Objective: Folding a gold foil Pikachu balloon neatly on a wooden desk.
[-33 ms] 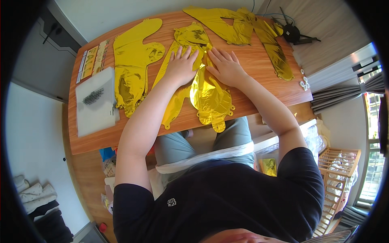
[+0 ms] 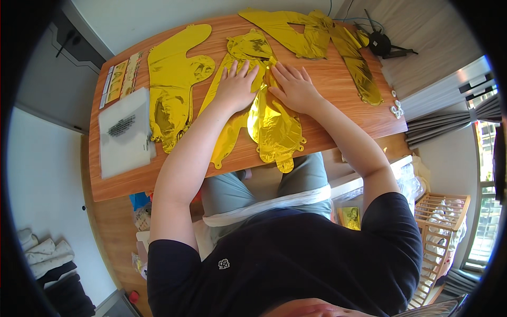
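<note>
Head view, looking down: both bare hands lie palm down on a crinkled, shiny gold foil shape with branching legs, at the middle of a reddish-brown wood-grained desk. The left hand rests on its upper part with the fingers straight and loosely spread; the right hand lies just beside it, angled inward, its fingers also extended. Neither grips anything: the open palms seem to bear down on the thin film, which would keep it from sliding or curling. Because the hands cover its centre, I can't tell whether this is one piece or two overlapping. Its lower ends reach toward the front edge, close to the body and within easy reach. A flat gold foil shape with a rounded bulge lies to the left, and a gold foil shape with an angular opening lies at the far right, both apart from it, probably so they don't tangle. A stack of clear plastic sleeves sits at the left, outside the hands' working space.
</note>
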A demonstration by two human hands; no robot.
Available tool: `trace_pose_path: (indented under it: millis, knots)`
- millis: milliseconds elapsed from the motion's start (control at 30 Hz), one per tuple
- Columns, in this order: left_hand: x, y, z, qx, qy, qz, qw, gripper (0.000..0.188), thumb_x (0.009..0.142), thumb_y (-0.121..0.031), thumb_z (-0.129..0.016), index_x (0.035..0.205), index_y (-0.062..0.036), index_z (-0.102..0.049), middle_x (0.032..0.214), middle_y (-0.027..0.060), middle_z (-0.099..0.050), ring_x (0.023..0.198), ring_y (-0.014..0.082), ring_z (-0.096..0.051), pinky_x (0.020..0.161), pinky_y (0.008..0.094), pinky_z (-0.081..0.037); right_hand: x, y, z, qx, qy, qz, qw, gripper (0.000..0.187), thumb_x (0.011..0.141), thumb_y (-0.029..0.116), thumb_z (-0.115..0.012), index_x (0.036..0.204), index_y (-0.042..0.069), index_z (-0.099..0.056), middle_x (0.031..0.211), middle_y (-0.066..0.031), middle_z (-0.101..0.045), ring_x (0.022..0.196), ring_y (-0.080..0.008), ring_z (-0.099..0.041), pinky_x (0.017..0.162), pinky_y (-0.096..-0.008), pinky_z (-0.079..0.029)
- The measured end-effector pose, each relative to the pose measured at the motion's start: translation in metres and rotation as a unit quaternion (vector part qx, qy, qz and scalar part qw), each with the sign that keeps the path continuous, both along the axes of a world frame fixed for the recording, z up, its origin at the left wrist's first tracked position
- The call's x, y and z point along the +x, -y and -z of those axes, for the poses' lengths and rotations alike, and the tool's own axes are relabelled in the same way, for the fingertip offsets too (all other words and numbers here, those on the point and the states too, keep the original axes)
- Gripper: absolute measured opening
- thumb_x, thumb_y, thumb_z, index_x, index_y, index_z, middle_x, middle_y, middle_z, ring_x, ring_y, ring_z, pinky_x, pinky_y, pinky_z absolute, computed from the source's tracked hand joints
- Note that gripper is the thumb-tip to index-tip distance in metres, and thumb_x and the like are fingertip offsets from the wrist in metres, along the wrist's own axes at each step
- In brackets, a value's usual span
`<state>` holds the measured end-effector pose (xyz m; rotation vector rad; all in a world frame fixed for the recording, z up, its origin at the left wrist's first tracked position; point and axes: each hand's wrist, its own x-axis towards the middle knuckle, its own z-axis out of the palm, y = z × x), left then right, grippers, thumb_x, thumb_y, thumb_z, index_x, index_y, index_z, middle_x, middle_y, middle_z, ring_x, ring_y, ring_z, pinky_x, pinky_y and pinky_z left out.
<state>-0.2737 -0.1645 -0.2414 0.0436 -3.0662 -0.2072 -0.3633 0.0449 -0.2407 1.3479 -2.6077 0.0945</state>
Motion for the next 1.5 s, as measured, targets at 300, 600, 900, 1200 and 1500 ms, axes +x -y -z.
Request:
trace_pose_path:
  millis: [300,600,900,1200,1500]
  knots:
    - [0.0,-0.002,-0.002,0.009,0.014,-0.004,1.0,0.075,0.102,-0.052,-0.055,0.165,-0.0214,-0.027,0.172,0.0106,-0.021,0.159,0.0357,-0.014,0.129,0.0529,-0.012,0.003,-0.001,-0.001,0.001,0.005,0.005,1.0,0.081,0.101,0.063,-0.047,0.159,0.007,-0.036,0.165,-0.0142,-0.036,0.152,-0.0331,-0.032,0.124,-0.0565,-0.021]
    - [-0.006,0.008,0.002,0.123,-0.019,-0.011,0.992,0.067,0.109,-0.053,-0.037,0.165,-0.0169,-0.026,0.17,0.0146,-0.025,0.159,0.035,-0.017,0.128,0.0515,-0.013,0.005,-0.002,-0.004,-0.021,0.024,0.002,0.999,0.087,0.098,0.071,-0.043,0.159,0.009,-0.038,0.165,-0.014,-0.036,0.152,-0.0346,-0.031,0.124,-0.0573,-0.02]
    - [0.025,0.003,-0.081,0.357,-0.294,0.115,0.879,0.037,0.106,-0.023,-0.058,0.135,-0.001,-0.063,0.151,0.0163,-0.054,0.142,0.0292,-0.049,0.119,0.0398,-0.035,0.004,-0.01,0.0,-0.041,0.029,0.012,0.999,0.084,0.099,0.067,-0.047,0.158,0.008,-0.039,0.164,-0.0143,-0.037,0.152,-0.0346,-0.032,0.123,-0.0566,-0.022]
    - [0.013,-0.004,-0.102,0.438,-0.097,0.131,0.884,0.043,0.108,-0.027,-0.051,0.143,-0.0038,-0.058,0.15,0.012,-0.056,0.142,0.026,-0.048,0.119,0.0407,-0.035,0.004,-0.008,-0.004,-0.044,0.04,0.013,0.998,0.085,0.099,0.068,-0.046,0.158,0.007,-0.038,0.164,-0.0141,-0.037,0.152,-0.0345,-0.031,0.123,-0.0568,-0.021]
    - [-0.091,0.016,-0.01,0.027,-0.085,0.051,0.995,0.061,0.11,-0.042,-0.035,0.16,-0.0076,-0.033,0.168,0.0164,-0.03,0.157,0.0342,-0.023,0.127,0.0492,-0.023,0.005,-0.006,-0.004,-0.031,0.063,0.011,0.997,0.089,0.098,0.072,-0.042,0.16,0.009,-0.035,0.166,-0.0132,-0.034,0.154,-0.0331,-0.027,0.124,-0.0598,-0.017]
